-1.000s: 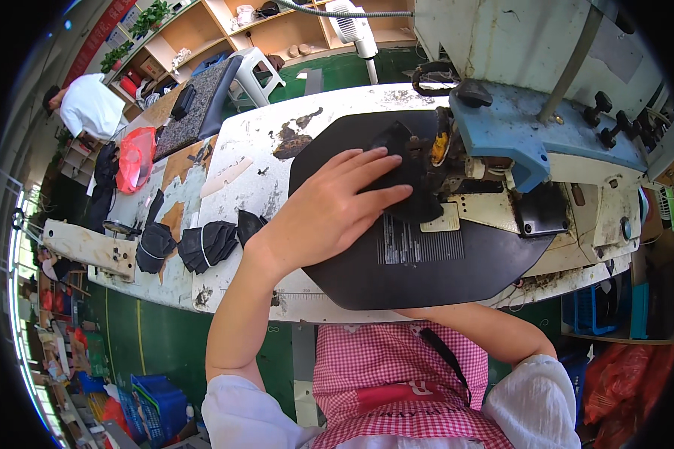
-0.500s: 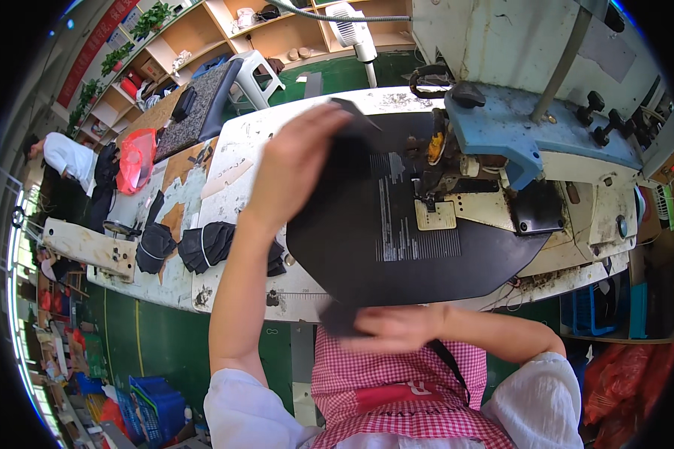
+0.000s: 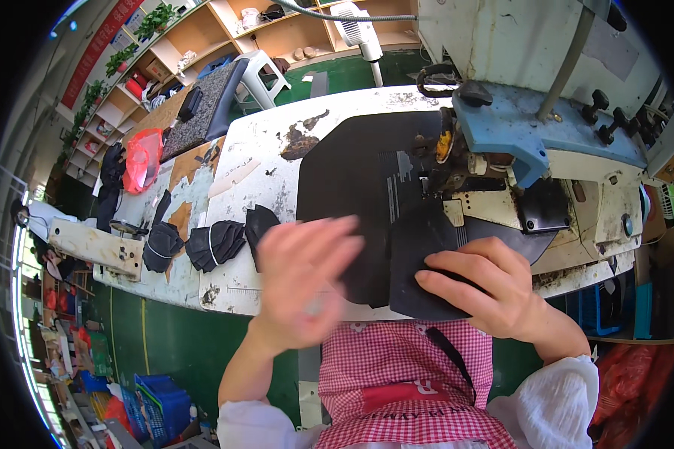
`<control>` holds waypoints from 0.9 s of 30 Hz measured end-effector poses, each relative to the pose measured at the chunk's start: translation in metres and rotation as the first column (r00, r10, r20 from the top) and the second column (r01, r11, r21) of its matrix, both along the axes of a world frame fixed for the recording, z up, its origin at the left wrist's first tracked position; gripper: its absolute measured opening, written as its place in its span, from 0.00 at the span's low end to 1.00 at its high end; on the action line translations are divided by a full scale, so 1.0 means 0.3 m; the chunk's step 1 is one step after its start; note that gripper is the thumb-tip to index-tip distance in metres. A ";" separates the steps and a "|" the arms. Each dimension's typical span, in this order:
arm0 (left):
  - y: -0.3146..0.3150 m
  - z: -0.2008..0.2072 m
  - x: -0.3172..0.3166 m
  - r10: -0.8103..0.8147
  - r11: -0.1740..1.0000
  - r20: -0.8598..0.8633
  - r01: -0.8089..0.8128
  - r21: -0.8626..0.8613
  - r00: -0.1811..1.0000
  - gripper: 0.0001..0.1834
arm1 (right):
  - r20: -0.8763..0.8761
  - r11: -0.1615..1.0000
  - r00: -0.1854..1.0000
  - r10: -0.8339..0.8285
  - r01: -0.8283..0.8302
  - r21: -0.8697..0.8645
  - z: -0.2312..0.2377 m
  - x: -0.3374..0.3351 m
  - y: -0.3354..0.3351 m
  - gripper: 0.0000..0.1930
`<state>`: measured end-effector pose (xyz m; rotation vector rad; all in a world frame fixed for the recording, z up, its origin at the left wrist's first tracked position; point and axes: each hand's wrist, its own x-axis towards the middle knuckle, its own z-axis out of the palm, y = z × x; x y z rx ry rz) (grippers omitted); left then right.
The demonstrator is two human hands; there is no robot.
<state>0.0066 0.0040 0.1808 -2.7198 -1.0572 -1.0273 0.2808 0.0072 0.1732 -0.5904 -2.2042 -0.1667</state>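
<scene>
Since half a second ago, our right hand (image 3: 494, 292) has come up from in front of the apron onto the board, and our left hand (image 3: 303, 273) has swung down from the board's far left side. The dark piece (image 3: 410, 251) lies on the black board (image 3: 352, 157), its upper end by the metal plate (image 3: 454, 212); we cannot tell whether it is under the machine's foot. Our right fingertips rest on it, but with the thumb hidden we cannot tell whether they pinch it. Our left hand, blurred, has its fingers extended and seems to hold nothing. We judge that the piece could skew if the right hand drags it sideways with only one hand on it, and fingertips could be hurt if they stray close to the machine head (image 3: 517, 135). Farther left, a loose dark piece (image 3: 262, 224) lies near two tied bundles (image 3: 216, 245).
</scene>
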 end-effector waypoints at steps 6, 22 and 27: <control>0.098 0.039 0.158 -0.156 0.983 -0.083 0.147 -0.107 0.984 0.27 | 0.011 0.990 0.997 -0.081 0.082 -0.119 0.002 -0.006 0.017 0.23; 0.174 0.044 0.121 -0.274 0.956 -0.145 0.254 -0.147 0.951 0.30 | 0.059 0.958 0.976 -0.208 0.216 -0.187 0.015 -0.006 0.016 0.20; 0.172 0.042 0.113 -0.291 0.949 -0.119 0.270 -0.164 0.949 0.30 | 0.062 0.962 0.978 -0.200 0.208 -0.179 0.011 -0.005 0.014 0.20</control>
